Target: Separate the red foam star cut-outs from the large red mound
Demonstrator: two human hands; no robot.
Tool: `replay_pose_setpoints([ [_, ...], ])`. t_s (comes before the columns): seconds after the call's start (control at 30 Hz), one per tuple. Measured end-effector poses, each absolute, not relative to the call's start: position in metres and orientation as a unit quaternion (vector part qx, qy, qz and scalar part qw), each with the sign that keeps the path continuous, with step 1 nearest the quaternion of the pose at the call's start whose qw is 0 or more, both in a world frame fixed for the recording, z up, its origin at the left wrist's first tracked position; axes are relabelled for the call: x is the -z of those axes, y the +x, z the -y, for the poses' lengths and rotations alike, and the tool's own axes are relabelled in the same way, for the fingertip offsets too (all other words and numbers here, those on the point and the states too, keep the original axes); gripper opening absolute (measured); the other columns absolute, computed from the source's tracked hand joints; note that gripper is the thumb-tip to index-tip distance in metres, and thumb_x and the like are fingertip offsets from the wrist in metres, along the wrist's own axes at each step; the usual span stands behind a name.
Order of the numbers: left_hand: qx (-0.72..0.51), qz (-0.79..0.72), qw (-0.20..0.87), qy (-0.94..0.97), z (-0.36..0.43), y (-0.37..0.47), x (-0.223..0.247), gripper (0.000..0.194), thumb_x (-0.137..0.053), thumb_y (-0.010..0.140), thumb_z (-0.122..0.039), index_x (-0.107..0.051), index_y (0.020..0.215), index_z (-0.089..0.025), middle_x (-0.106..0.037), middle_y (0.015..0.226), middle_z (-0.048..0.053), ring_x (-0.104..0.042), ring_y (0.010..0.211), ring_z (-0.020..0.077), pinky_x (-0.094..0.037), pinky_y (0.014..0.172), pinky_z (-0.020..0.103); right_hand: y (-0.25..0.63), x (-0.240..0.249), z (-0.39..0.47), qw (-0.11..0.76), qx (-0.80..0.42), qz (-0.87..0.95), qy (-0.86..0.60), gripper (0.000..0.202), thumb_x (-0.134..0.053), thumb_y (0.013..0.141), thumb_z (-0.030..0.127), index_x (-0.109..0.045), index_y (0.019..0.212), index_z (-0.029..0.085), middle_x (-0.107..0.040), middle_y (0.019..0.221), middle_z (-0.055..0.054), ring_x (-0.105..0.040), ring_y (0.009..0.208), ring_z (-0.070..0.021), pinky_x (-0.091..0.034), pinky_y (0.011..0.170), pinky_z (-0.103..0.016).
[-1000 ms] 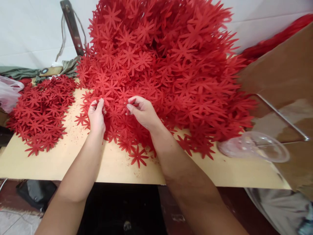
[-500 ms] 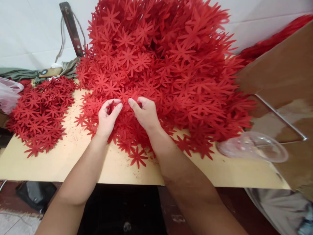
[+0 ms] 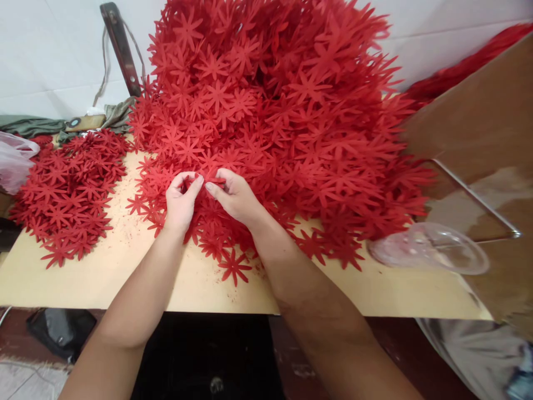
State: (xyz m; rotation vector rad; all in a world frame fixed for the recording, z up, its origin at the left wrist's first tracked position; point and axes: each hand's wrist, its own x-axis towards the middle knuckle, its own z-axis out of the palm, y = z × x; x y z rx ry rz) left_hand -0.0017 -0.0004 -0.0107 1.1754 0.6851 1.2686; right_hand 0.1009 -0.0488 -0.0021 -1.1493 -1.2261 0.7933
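A tall heap of red flower-shaped pieces (image 3: 308, 89) covers the middle of the pale table (image 3: 112, 266). Just over its front part, my left hand (image 3: 182, 197) pinches a red flower piece between thumb and fingers. Close beside it on the right, my right hand (image 3: 233, 194) has its thumb and fingers closed on a red flower piece too. The fingertips of both hands almost meet. Whether they hold one piece or two cannot be made out against the red heap. One loose red flower (image 3: 235, 266) lies at the heap's front edge.
A smaller pile of red flowers (image 3: 69, 194) lies at the left, by a plastic bag (image 3: 15, 161). A clear plastic container with a lid (image 3: 458, 253) is at the right, beside a cardboard box (image 3: 478, 122). A dark upright bar (image 3: 120, 50) stands behind.
My right hand has moved left, closer to my left hand, and its fingers now show red petals between them. My left hand has barely shifted.
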Motion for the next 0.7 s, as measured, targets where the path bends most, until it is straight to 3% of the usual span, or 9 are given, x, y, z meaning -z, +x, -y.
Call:
replay_pose_setpoints([
  [0.17, -0.590, -0.331, 0.602, 0.424, -0.010, -0.006, 0.012, 0.017, -0.072, 0.063, -0.024, -0.057, 0.070, -0.018, -0.056, 0.070, -0.006, -0.048, 0.060, 0.0026, -0.040, 0.057, 0.015, 0.106, 0.001, 0.050, 0.596, -0.328, 0.515, -0.521, 0.037, -0.063, 0.072, 0.041, -0.035, 0.059, 0.020, -0.033, 0.057, 0.006, -0.033, 0.054, -0.0057, -0.030, 0.053, -0.023],
  [0.3, -0.607, -0.376, 0.596, 0.366, -0.027, -0.016, 0.015, 0.024, -0.074, 0.061, -0.029, -0.057, 0.075, -0.020, -0.056, 0.071, -0.007, -0.042, 0.051, 0.0021, -0.033, 0.045, 0.017, 0.113, 0.003, 0.048, 0.623, -0.341, 0.480, -0.515, 0.033, -0.064, 0.068, 0.046, -0.044, 0.065, 0.020, -0.040, 0.057, 0.005, -0.036, 0.053, -0.0064, -0.031, 0.051, -0.023],
  [0.47, -0.588, -0.339, 0.558, 0.478, -0.020, -0.014, 0.014, 0.034, -0.074, 0.064, -0.033, -0.063, 0.095, -0.024, -0.065, 0.089, -0.002, -0.058, 0.075, 0.0071, -0.046, 0.070, 0.020, 0.118, 0.007, 0.046, 0.626, -0.301, 0.466, -0.549, 0.042, -0.060, 0.071, 0.050, -0.036, 0.056, 0.020, -0.033, 0.051, 0.006, -0.032, 0.049, -0.0056, -0.027, 0.049, -0.024],
  [0.57, -0.568, -0.309, 0.536, 0.543, -0.007, -0.009, 0.010, 0.025, -0.071, 0.068, -0.036, -0.066, 0.087, -0.021, -0.067, 0.092, 0.001, -0.061, 0.088, 0.0113, -0.047, 0.085, 0.025, 0.120, 0.007, 0.046, 0.628, -0.266, 0.461, -0.567, 0.044, -0.058, 0.072, 0.055, -0.036, 0.056, 0.021, -0.032, 0.051, 0.006, -0.030, 0.049, -0.0061, -0.025, 0.049, -0.025],
  [0.7, -0.506, -0.282, 0.573, 0.580, 0.005, -0.005, 0.009, 0.023, -0.071, 0.067, -0.037, -0.068, 0.082, -0.019, -0.068, 0.089, 0.002, -0.061, 0.087, 0.0121, -0.046, 0.088, 0.027, 0.119, 0.004, 0.048, 0.615, -0.205, 0.465, -0.603, 0.049, -0.054, 0.075, 0.055, -0.030, 0.051, 0.021, -0.026, 0.049, 0.006, -0.025, 0.049, -0.0061, -0.022, 0.050, -0.026],
])
